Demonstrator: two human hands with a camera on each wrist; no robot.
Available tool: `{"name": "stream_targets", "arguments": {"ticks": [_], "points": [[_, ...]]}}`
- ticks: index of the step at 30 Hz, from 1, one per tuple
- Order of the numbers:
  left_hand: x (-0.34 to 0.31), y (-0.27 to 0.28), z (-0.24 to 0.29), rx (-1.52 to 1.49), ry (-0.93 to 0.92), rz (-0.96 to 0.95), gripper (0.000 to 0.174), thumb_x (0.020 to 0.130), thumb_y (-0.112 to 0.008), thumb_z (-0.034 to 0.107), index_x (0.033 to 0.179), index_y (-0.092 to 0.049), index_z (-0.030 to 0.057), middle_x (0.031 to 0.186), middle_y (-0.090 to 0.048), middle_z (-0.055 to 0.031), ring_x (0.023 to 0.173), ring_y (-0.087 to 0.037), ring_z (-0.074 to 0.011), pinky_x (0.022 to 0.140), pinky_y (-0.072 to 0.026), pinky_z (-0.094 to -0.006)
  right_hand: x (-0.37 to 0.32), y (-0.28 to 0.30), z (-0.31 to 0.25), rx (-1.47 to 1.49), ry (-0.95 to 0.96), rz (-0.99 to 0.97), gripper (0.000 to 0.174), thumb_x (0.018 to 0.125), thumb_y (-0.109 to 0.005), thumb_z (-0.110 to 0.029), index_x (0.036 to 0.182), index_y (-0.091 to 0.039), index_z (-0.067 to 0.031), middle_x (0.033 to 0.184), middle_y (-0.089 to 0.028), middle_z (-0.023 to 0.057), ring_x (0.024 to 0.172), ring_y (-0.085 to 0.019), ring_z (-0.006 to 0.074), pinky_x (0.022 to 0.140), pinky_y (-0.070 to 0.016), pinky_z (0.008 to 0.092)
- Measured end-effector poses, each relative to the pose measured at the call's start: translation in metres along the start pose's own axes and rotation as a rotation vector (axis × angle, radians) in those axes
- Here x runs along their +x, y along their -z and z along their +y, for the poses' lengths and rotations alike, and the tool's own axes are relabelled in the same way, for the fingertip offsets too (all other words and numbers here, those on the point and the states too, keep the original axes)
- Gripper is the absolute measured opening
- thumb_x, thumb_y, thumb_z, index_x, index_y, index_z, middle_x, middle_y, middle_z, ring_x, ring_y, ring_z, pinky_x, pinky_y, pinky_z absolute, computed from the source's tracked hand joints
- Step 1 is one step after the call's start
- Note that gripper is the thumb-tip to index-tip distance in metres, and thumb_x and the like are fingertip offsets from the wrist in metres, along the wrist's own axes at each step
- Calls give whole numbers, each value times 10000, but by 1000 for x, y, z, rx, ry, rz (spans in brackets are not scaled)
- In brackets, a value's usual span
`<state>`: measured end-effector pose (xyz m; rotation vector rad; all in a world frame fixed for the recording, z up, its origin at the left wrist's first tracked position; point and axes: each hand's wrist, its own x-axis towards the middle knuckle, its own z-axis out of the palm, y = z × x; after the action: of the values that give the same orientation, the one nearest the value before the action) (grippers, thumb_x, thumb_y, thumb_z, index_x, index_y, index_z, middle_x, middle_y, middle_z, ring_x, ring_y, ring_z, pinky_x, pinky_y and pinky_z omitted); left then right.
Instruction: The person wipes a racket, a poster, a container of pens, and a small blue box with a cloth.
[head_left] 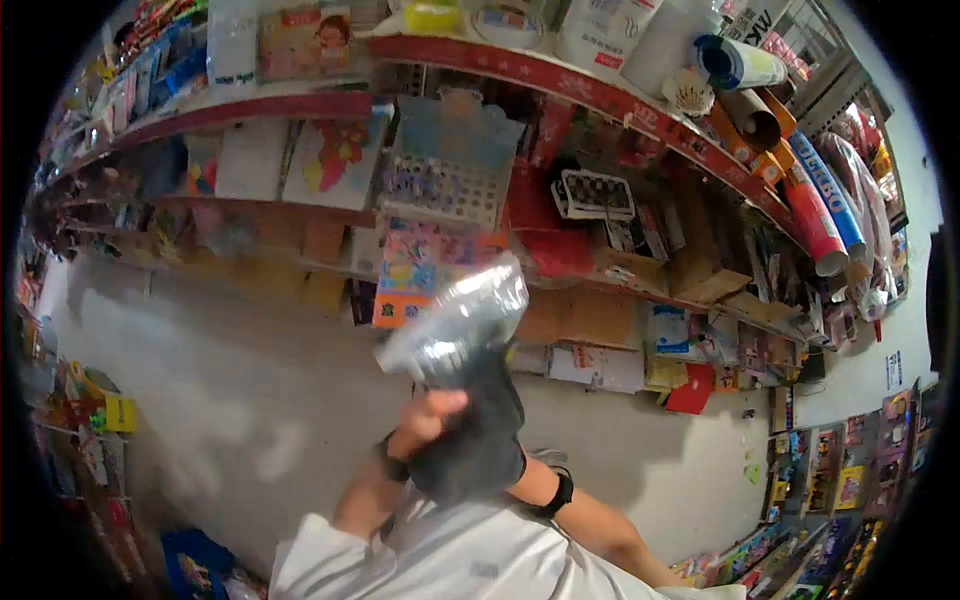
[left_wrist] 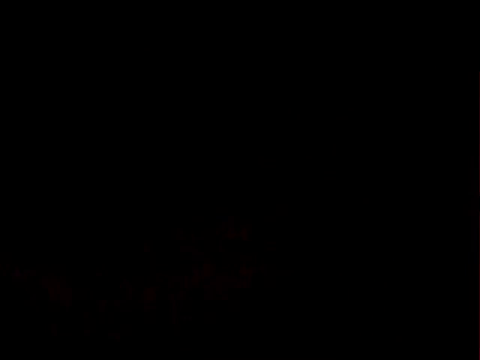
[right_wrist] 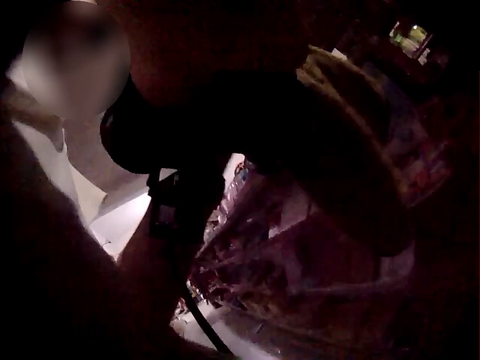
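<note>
In the head view, a black, soft-looking item (head_left: 470,435) is held in front of the white shirt, with a shiny, clear plastic wrapper (head_left: 460,320) at its top. My left hand (head_left: 425,420) grips the black item's left edge, thumb on the near side; the hand is blurred. A dark band circles each wrist. My right forearm reaches the item's lower right side, where the item hides the hand. The left wrist view is almost wholly black. Crinkled clear plastic (right_wrist: 322,255) shows in the dark right wrist view beside a dark shape that I cannot make out.
Shelves with a red edge (head_left: 600,85) cross the front, holding boxes, books and bags. Cardboard boxes (head_left: 710,265) and rolled tubes (head_left: 815,215) are at the right. Pale floor (head_left: 270,400) lies below; more stocked racks stand at both sides, with a blue bag (head_left: 195,560) at the lower left.
</note>
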<state>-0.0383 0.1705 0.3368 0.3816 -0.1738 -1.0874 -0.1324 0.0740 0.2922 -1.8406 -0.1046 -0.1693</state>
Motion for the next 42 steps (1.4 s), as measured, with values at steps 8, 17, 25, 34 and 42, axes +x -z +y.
{"name": "stream_targets", "arguments": {"ticks": [8, 17, 25, 34, 42], "points": [[-49, 52, -20, 368, 66, 182, 617, 868, -519, 293, 1374, -372, -29, 1329, -492, -167, 1179, -528, -276, 1042, -401, -406, 11, 20, -13, 146, 12, -41, 462, 865, -608, -189, 1265, -500, 14, 1263, -519, 135, 1136, -530, 251, 973, -431, 373], [-72, 81, 18, 736, 227, 142, 633, 899, -496, 349, 1385, -354, -31, 1357, -472, -163, 1214, -500, -273, 1053, -389, -410, 17, -15, -18, 338, 137, -358, 500, 863, -608, -205, 1292, -479, 18, 1315, -486, 143, 1175, -507, 269, 1005, -409, 387], [-81, 139, 80, 785, 116, 191, 913, 833, -580, 622, 1439, -288, 6, 1436, -395, -131, 1282, -422, -278, 1085, -341, -423, 105, -55, -8, 348, 226, -142, 535, 862, -608, -218, 1316, -460, 22, 1362, -456, 150, 1209, -487, 285, 1034, -389, 400], [-12, 40, 185, 1126, 40, -45, 716, 821, -689, 104, 1407, -297, -18, 1368, -400, -147, 1285, -377, -255, 1084, -293, -375, 169, -54, -28, 262, 365, 203, 574, 861, -608, -233, 1344, -439, 27, 1414, -423, 157, 1248, -465, 303, 1067, -367, 414], [12, 44, 265, 510, -282, 293, 574, 814, -668, 1, 1321, -400, 13, 1206, -563, -99, 1026, -589, -196, 889, -477, -314, 244, -79, -43, -624, 380, 554, 436, 779, -683, -221, 1140, -561, -8, 1078, -620, 156, 980, -597, 315, 852, -470, 394]]}}
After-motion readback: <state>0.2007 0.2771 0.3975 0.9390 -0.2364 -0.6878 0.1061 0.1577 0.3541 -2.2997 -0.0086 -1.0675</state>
